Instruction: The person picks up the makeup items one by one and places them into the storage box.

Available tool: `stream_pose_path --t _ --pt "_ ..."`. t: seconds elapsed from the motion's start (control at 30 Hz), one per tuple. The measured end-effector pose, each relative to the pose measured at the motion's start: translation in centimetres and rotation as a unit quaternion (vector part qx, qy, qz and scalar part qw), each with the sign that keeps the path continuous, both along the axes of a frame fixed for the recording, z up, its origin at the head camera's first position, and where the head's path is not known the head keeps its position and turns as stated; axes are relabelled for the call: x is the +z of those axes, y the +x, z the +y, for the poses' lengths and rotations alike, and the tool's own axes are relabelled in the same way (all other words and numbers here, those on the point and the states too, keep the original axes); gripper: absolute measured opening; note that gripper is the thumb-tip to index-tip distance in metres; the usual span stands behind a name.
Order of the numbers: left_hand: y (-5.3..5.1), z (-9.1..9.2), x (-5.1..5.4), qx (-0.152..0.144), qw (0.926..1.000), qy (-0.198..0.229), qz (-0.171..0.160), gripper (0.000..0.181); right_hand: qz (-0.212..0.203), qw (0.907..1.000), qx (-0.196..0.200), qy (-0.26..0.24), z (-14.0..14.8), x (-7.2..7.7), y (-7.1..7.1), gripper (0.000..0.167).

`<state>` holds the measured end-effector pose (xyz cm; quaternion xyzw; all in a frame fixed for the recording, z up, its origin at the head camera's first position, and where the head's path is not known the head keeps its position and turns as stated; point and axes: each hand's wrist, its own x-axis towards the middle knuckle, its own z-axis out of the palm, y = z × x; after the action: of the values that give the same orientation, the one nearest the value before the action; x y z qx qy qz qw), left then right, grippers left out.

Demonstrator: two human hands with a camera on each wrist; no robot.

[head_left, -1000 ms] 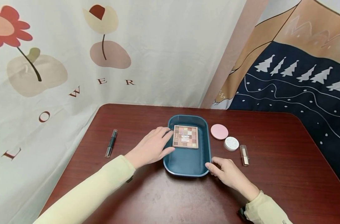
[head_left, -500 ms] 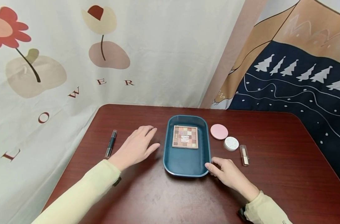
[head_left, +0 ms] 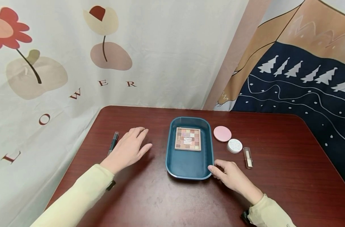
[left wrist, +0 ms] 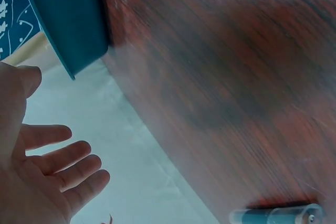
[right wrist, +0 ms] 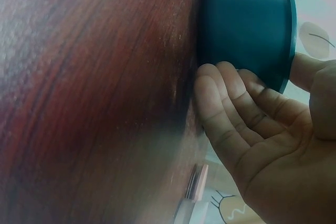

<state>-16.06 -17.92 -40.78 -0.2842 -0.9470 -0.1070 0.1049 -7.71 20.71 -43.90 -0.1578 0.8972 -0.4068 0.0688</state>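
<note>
My left hand (head_left: 127, 150) hovers over the table's left half with fingers extended and nothing in them. Partly hidden behind it lies a slim dark pen-like stick with clear ends (head_left: 113, 143); one end of this stick (left wrist: 283, 215) also appears in the left wrist view. My right hand (head_left: 232, 177) holds the near right corner of a blue tray (head_left: 189, 167), its thumb at the rim and its fingers against the outer wall, as the right wrist view confirms. Inside the tray's far half rests an eyeshadow palette (head_left: 188, 139) with many colored squares.
Right of the tray, a round pink compact (head_left: 222, 134), a small round white case (head_left: 234, 146) and a clear-capped lipstick (head_left: 248, 157) lie on the dark red table (head_left: 274, 138). A printed curtain (head_left: 166, 56) hangs behind the far edge.
My left hand has drawn away from the tray's left side and moved left toward the dark stick, now covering part of it. The right hand, tray and palette stay in place.
</note>
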Motion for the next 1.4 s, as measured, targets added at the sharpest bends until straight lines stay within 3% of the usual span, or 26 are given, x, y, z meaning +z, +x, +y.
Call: stream_pose_path --t 0.47,0.77,1.1,1.4 --pt "0.3 -2.4 -0.4 0.046 0.9988 0.013 -0.007 0.057 -0.003 1.0 0.001 -0.002 0.0 0.0 0.0 0.031" --pt "0.2 -4.2 -0.9 0.081 0.9959 0.021 -0.034 0.057 -0.003 1.0 0.001 -0.003 0.0 0.1 0.0 0.031" --pt "-0.3 -5.8 -1.5 0.104 0.994 0.022 -0.025 0.056 -0.006 1.0 -0.001 -0.004 0.0 0.0 0.0 0.032" --pt "-0.1 -6.8 -1.5 0.136 0.9894 0.02 -0.046 0.056 -0.001 1.0 0.0 -0.004 0.0 0.0 0.0 0.031"
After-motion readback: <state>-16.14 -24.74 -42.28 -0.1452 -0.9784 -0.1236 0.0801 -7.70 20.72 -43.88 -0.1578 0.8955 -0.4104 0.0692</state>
